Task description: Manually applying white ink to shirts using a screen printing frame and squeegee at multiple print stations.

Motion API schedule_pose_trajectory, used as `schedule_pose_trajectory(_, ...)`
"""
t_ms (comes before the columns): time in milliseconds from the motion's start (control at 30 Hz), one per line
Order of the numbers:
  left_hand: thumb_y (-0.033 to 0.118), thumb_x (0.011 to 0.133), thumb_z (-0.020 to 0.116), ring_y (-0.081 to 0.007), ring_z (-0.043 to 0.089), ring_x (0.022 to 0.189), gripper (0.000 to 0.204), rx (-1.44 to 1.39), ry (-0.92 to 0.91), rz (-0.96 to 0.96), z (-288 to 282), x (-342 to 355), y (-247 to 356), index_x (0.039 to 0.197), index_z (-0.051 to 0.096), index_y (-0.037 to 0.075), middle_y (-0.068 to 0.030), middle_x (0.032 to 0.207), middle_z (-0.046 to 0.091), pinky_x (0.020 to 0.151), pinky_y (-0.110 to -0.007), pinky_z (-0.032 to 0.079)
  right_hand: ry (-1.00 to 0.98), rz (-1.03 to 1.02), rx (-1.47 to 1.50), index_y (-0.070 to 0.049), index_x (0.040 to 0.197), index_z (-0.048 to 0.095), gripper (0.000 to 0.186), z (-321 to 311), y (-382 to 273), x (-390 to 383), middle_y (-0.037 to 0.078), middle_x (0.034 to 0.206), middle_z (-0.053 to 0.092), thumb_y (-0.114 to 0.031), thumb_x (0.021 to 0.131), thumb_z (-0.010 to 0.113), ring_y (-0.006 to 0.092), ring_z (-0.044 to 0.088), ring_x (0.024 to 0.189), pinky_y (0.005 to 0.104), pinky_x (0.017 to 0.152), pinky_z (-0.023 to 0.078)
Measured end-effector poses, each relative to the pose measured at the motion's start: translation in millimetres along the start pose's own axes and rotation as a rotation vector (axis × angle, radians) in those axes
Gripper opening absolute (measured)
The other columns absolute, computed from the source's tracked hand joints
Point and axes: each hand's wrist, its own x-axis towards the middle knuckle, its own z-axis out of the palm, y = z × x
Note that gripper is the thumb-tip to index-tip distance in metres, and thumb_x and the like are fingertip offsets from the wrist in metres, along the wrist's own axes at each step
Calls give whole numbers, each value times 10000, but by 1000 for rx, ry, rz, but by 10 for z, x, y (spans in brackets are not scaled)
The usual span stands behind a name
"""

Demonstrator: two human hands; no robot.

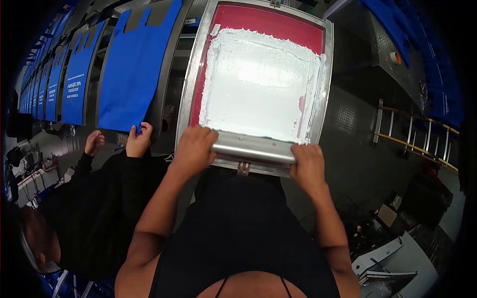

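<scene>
Both my hands grip a long metal squeegee [253,146] that lies across the near end of a metal-framed printing screen [186,107]. My left hand [194,150] is closed round its left end, and my right hand [309,166] round its right end. Thick white ink [258,84] coats most of the mesh beyond the squeegee, with ragged ridges along its borders. Red mesh [278,20] shows bare at the far end and along the left side. The squeegee's lower edge is hidden from me.
At my left, a co-worker's hand [138,141] pinches the near edge of a blue bag [131,69] on a board. More printed blue bags [79,82] line up farther left. A yellow-railed ladder [415,134] lies at the right, below a metal table [392,59] with a tape roll [395,58].
</scene>
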Motion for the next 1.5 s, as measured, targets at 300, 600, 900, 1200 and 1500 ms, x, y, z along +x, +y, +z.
schedule_pose_trajectory(300,43,545,681,-293,560,803,321,-31,3,-31,304,-121,-36,851,585,50,-98,827,590,731,-407,440,-187,120,1,-69,919,598,362,152,54,64,110,861,624,-24,563,641,307,585,892,479,987,372)
schedule_pose_trajectory(600,36,566,713,-307,610,794,302,2,167,-18,421,791,-500,859,646,68,-122,820,638,712,-425,482,161,6,-132,-109,858,628,261,363,536,845,105,784,633,-61,602,642,286,602,814,489,988,373)
schedule_pose_trajectory(900,351,725,711,-308,651,825,324,134,-81,-140,-176,2121,-776,965,689,134,-145,871,674,728,-417,518,-2,79,-208,-113,993,672,377,-426,831,1964,149,886,676,-147,621,620,312,650,857,438,743,510)
schedule_pose_trajectory(1200,-3,545,701,-320,587,844,351,-86,62,0,404,-37,-173,884,627,50,-118,879,627,765,-415,473,-27,72,23,-82,895,609,349,275,60,92,97,835,634,4,557,615,281,595,846,495,1015,349)
schedule_pose_trajectory(1500,340,685,732,-331,652,787,306,102,-35,-102,-162,2401,-912,907,694,132,-154,818,673,718,-420,521,-3,94,-208,-140,1066,663,415,-399,970,2290,147,959,669,-117,659,586,328,639,906,431,797,506)
